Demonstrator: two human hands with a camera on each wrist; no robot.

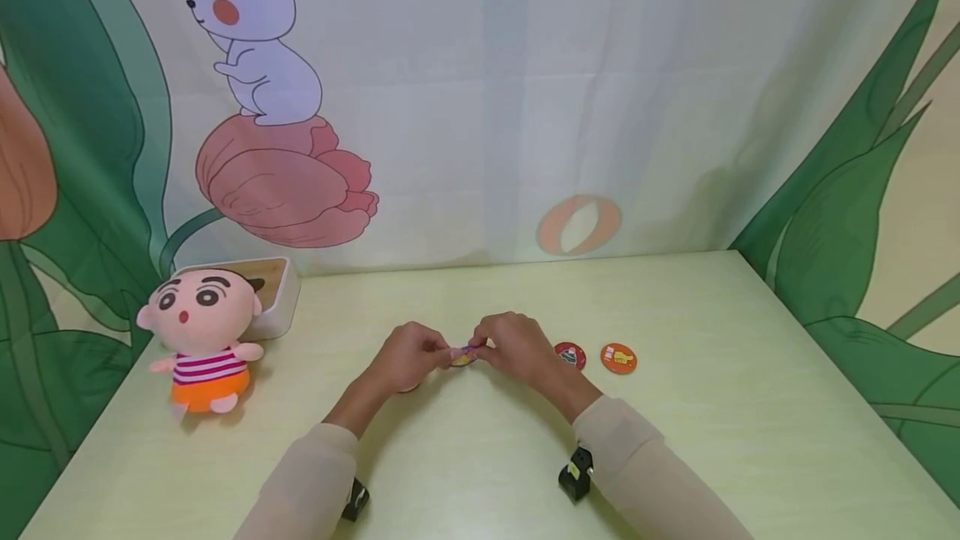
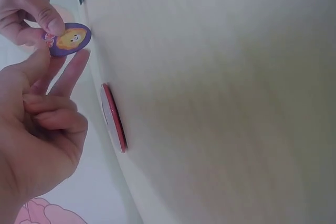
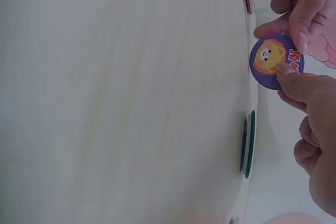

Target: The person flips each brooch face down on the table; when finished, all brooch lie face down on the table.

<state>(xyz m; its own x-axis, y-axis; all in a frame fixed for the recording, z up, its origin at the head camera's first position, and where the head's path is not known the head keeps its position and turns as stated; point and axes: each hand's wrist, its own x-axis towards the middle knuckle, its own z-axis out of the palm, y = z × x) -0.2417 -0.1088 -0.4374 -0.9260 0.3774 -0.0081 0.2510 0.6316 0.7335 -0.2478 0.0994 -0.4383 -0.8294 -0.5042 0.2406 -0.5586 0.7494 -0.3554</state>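
Holding a purple disc (image 3: 266, 56) between both hands, near the middle of the table (image 1: 675, 440), apparently raised off the surface and tilted, with a lion-like face and lettering showing on one side. Looking thin, flat and stiff, like coated card or plastic; probably weighing very little, hardly bending, perhaps sliding a little under dry fingertips, and not seeming fragile beyond a risk of scuffing at the edge. Calling, most likely, for a light pinch near the rim, thumb on the printed side and fingertips behind, rather than for a squeeze across the whole round. Pinching much that way with the left hand (image 1: 408, 357), thumb at the lettered edge, and with the right hand (image 1: 517, 348), thumb pressing onto the printed side; leaving only the disc's thickness between thumb and fingers. Seeing, beyond the right hand, a red disc (image 1: 572, 355) partly hidden by the wrist, and an orange disc (image 1: 618, 358) just beside it. Seeing, in the left wrist view, a red-edged disc (image 2: 114, 119) lying on the table; in the right wrist view, green-edged discs (image 3: 251, 145), without being able to tell whether stacking or merely overlapping. Finding, farther left, a plush doll (image 1: 206, 327) in front of a white box (image 1: 285, 311).
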